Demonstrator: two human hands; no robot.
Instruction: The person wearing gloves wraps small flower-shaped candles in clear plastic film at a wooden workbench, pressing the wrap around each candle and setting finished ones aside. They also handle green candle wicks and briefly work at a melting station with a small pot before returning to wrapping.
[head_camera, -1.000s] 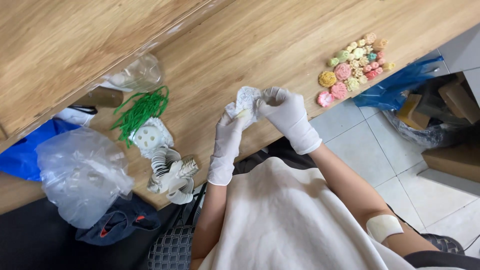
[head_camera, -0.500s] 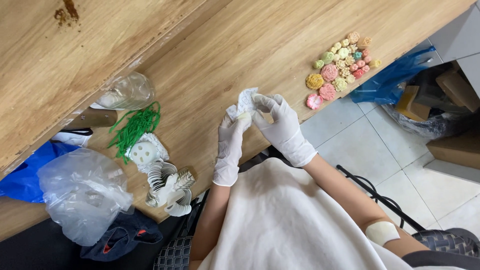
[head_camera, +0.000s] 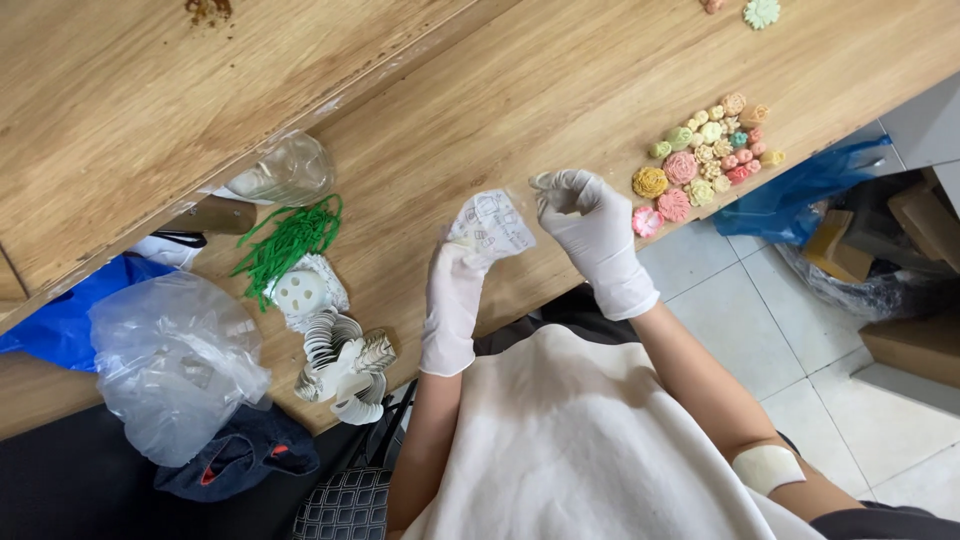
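Wooden table (head_camera: 560, 90), tiled floor beyond its near edge. Left hand (head_camera: 455, 285), gloved, fingers pinched on a small printed sheet (head_camera: 492, 222) held above the near edge. Right hand (head_camera: 590, 225), gloved, fingers curled narrow on something small; cannot tell what. Cluster of coloured flower pieces (head_camera: 705, 155) lies finished-looking near the right end of the near edge. Toward the left end: green strips (head_camera: 290, 238), round white pieces (head_camera: 335, 362), clear bags (head_camera: 170, 360); that stock looks unused, so work seems mid-way.
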